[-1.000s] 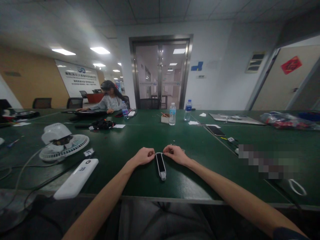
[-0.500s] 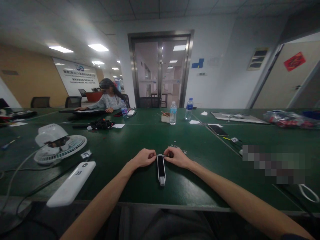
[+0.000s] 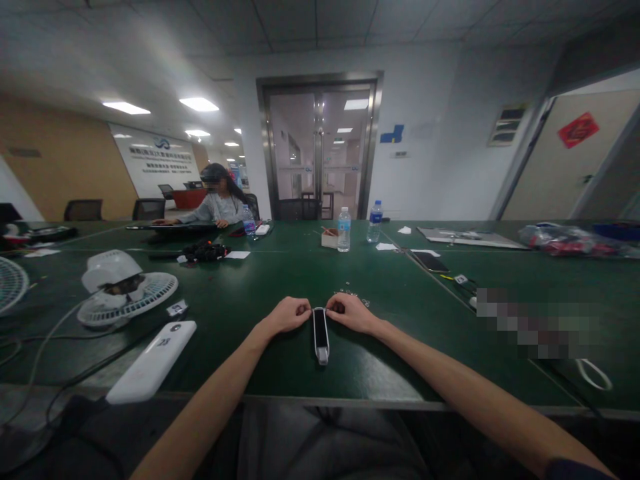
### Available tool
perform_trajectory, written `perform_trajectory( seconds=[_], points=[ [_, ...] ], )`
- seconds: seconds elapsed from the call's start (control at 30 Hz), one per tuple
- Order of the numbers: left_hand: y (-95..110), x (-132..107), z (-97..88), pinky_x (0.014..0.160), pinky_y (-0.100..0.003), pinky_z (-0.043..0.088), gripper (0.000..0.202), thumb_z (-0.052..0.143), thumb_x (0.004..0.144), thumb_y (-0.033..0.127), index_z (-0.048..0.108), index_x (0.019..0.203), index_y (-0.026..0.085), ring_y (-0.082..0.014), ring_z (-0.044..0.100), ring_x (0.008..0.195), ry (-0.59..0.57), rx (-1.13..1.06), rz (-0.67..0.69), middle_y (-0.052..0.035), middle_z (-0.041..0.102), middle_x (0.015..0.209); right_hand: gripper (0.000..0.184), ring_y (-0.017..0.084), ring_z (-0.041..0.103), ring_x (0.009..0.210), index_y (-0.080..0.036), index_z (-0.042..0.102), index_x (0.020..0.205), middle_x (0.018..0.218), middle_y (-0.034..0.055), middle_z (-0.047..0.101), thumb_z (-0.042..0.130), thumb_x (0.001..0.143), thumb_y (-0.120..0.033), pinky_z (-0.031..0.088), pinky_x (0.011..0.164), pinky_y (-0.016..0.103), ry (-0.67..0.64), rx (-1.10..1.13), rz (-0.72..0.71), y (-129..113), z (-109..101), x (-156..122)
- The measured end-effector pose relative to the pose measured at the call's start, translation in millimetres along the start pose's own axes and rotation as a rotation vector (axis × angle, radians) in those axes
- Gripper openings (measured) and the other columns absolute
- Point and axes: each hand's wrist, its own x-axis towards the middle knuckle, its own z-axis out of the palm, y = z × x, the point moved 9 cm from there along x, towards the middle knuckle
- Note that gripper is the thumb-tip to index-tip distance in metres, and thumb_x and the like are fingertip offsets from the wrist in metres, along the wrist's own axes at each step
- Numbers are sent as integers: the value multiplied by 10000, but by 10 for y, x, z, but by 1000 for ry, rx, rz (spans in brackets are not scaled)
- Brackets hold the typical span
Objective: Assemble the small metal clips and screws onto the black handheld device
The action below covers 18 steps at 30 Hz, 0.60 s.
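Note:
A narrow, elongated black device with a pale rim point(image 3: 321, 333) lies lengthwise in front of me on the green table, its clear or silvery end towards me. At the left of its far end is my left hand point(image 3: 289, 315), fingers curled and thumb and forefinger pinched together. My right hand point(image 3: 353, 313) is closed in much the same way at the opposite side of that end. Whatever the fingertips hold is too small or hidden to make out. Just beyond my right hand lie several small shiny ring-like pieces point(image 3: 366, 303).
To the left are a white fan part with a round grille point(image 3: 130, 297) and a long white cover point(image 3: 153, 363), with cables around them. Bottles point(image 3: 344, 230) and a small box point(image 3: 329, 238) stand farther back. Another person point(image 3: 215, 200) sits at the far left side.
The camera view has shifted slightly, bringing another round grille in at the left edge. Both hands stay closed beside the far end of the device.

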Motion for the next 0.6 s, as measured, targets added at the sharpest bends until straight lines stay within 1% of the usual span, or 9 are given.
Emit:
perform_trajectory(
  seconds=[0.17,0.27,0.33,0.43,0.5,0.6],
  points=[
    [-17,-5,0,534,-209,336,247,471,839,330,644,831,154,-106,474,557,3,-1,-6,16,562,626,178,127,548,691,-163,638,894,808,35,616,595,809,-313,450,641,255,-13,-10,-11,-35,-21,-6],
    [-7,-8,-4,543,-212,349,246,474,842,333,646,836,156,-110,484,570,-16,1,-12,8,575,648,206,137,561,740,-161,626,940,879,51,615,599,807,-316,465,692,274,26,-33,-38,10,-159,-2],
    [9,-11,-7,548,-215,360,246,473,844,334,642,838,155,-113,492,579,-37,-7,-17,1,581,665,171,147,568,785,-160,627,929,914,63,610,572,823,-282,468,744,294,74,-78,-35,125,-302,0],
    [23,-15,-6,557,-219,376,244,474,846,333,636,854,151,-115,491,584,-73,-24,-32,-3,586,677,151,181,562,911,-160,637,925,963,86,609,528,844,-226,448,851,341,122,-186,7,402,-490,-12],
    [22,-15,-1,560,-221,385,242,473,846,333,631,864,151,-115,488,583,-92,-36,-40,-4,588,683,177,198,543,986,-157,640,964,1005,101,607,514,850,-203,423,906,360,112,-258,43,595,-544,-27],
    [20,-10,7,556,-222,391,235,473,846,330,626,861,153,-116,486,581,-105,-44,-38,-3,586,683,233,207,531,1015,-157,642,1034,1056,116,595,500,851,-183,414,918,355,58,-338,83,800,-525,-42]
  ],
)
